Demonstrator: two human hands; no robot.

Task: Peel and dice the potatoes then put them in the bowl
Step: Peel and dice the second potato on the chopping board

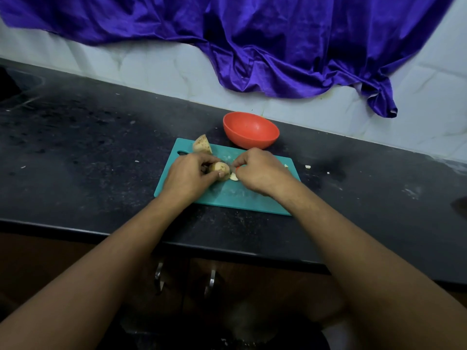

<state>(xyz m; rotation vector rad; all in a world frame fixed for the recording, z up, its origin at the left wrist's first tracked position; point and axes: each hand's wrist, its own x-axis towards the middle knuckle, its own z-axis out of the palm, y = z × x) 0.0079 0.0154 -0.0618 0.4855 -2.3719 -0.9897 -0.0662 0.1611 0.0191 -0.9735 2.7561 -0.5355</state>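
Two hands: left hand (188,173), right hand (260,170). One red bowl (251,130). One teal cutting board (235,198). Two skin-on potato chunks: far chunk (202,145) and held chunk (219,168). One knife (237,169), mostly hidden. Two pale bits (233,176) on the board, at least four on the surface (101,137). One purple cloth (252,39). Two cabinet handles (158,274).

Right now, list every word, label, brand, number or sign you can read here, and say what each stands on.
None: no word, number, brand or sign is readable in this view.
The red bowl, teal cutting board, purple cloth, wall tiles and black counter show no print.
The tool in the right hand is mostly hidden; any mark on it cannot be seen.
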